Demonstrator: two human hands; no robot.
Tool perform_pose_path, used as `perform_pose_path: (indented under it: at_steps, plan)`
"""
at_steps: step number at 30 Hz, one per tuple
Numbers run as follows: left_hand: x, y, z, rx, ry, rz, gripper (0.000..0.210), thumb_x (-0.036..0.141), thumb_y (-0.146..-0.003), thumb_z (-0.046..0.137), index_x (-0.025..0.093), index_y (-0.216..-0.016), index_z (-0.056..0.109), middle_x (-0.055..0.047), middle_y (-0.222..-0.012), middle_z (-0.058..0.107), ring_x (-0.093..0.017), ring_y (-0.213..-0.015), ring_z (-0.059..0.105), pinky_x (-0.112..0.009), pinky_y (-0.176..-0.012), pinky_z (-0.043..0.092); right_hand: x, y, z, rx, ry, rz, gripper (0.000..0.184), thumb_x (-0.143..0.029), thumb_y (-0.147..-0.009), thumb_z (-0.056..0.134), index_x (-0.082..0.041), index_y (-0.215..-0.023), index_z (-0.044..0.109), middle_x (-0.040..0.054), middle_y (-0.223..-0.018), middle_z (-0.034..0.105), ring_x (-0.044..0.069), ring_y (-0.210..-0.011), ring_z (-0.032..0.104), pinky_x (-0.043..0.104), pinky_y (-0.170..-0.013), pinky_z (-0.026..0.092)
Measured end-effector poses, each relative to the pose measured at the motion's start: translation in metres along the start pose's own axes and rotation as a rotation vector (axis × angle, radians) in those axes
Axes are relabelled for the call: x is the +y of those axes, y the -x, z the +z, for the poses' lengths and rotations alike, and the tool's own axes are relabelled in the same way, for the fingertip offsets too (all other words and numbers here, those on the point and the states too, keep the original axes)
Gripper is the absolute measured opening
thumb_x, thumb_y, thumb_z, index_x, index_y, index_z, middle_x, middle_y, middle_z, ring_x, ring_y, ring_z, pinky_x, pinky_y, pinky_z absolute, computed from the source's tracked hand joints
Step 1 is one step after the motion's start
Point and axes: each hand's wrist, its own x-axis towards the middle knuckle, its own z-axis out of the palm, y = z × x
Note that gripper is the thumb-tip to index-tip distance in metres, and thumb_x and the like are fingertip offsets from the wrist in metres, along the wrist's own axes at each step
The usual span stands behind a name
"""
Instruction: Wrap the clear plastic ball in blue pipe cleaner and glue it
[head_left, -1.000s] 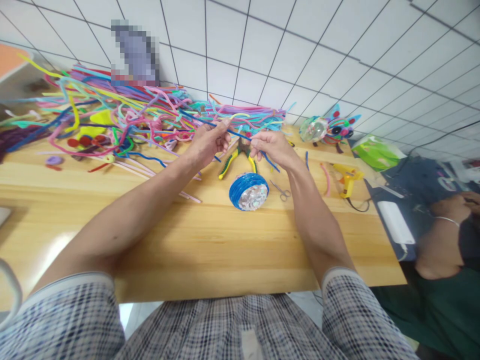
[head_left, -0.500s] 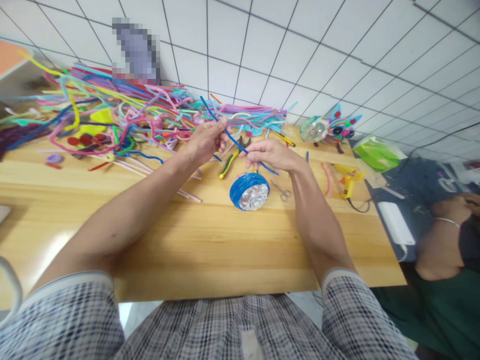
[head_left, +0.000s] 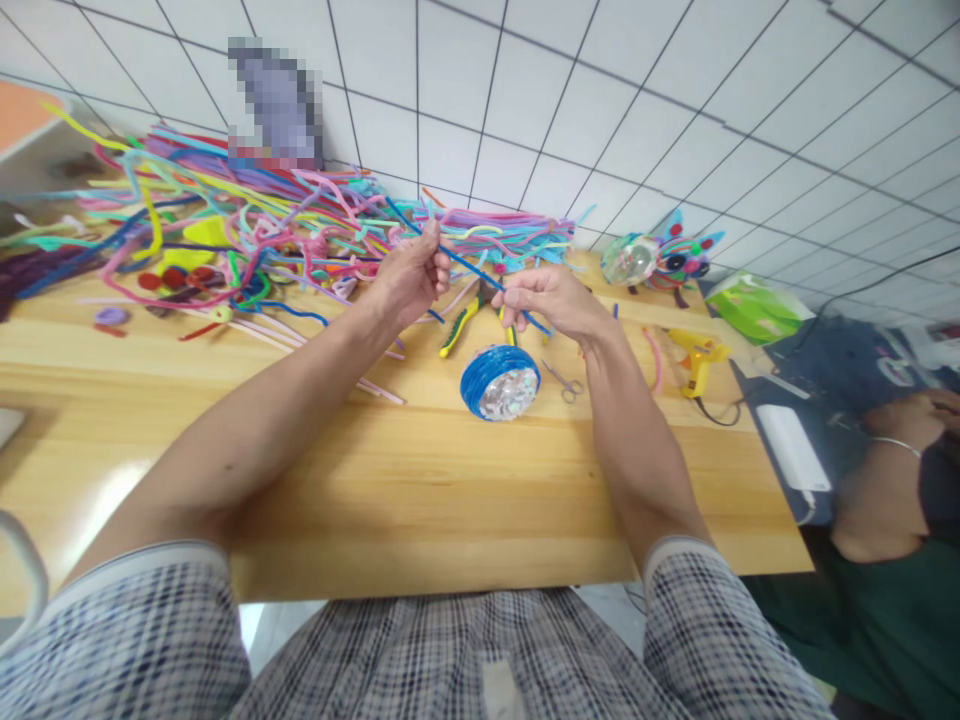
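A blue pipe cleaner stretches slantwise between my two hands, above the table. My left hand pinches it near its upper part, and a free end sticks out up and to the left. Farther down its length, my right hand pinches it, with the lower end poking out below the fingers. Under my right hand sits a ball wound with blue pipe cleaner, its silvery, shiny side facing me. Yellow-and-black handled pliers lie behind the ball, partly hidden by my right hand. Small scissors rest to the ball's right.
Many coloured pipe cleaners are heaped at the back left along the tiled wall. A yellow glue gun, a colourful pipe-cleaner figure and a green packet are at the right. Another person's arm is at the far right.
The blue pipe cleaner is now straighter and drawn tauter between my hands. My right hand has shifted slightly right along it, and its free upper end has swung left.
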Motion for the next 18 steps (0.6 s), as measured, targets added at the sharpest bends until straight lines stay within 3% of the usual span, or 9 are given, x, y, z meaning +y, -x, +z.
perform_pose_path:
  at_steps: [7,12,18]
  plan:
    - [0.008,0.006,0.006,0.018,0.058,-0.06,0.055,0.063,-0.12,0.045,0.02,-0.095,0.066,0.006,-0.06,0.065,-0.007,-0.064,0.069,-0.022,-0.058,0.046,0.009,-0.004,0.001,0.024,-0.077,-0.016,0.052,-0.067,-0.081,0.095,-0.017,-0.083,0.082,0.0057,-0.077,0.083,0.01,-0.054,0.063,0.023,-0.054,0.052]
    - [0.006,0.005,0.006,0.02,0.165,-0.063,0.048,0.065,-0.114,0.062,0.022,-0.093,0.069,0.004,-0.063,0.071,-0.013,-0.069,0.075,-0.023,-0.06,0.054,0.019,-0.01,0.003,-0.017,-0.093,0.003,0.056,-0.07,-0.079,0.095,-0.016,-0.082,0.08,0.005,-0.075,0.082,0.01,-0.055,0.065,0.021,-0.053,0.051]
    - [0.007,0.01,0.009,-0.002,0.174,-0.064,0.048,0.065,-0.113,0.064,0.02,-0.097,0.067,0.002,-0.069,0.071,-0.014,-0.075,0.077,-0.023,-0.068,0.055,0.024,-0.01,0.005,0.013,-0.104,0.006,0.051,-0.065,-0.084,0.092,-0.015,-0.087,0.08,0.006,-0.075,0.082,0.011,-0.057,0.066,0.022,-0.055,0.054]
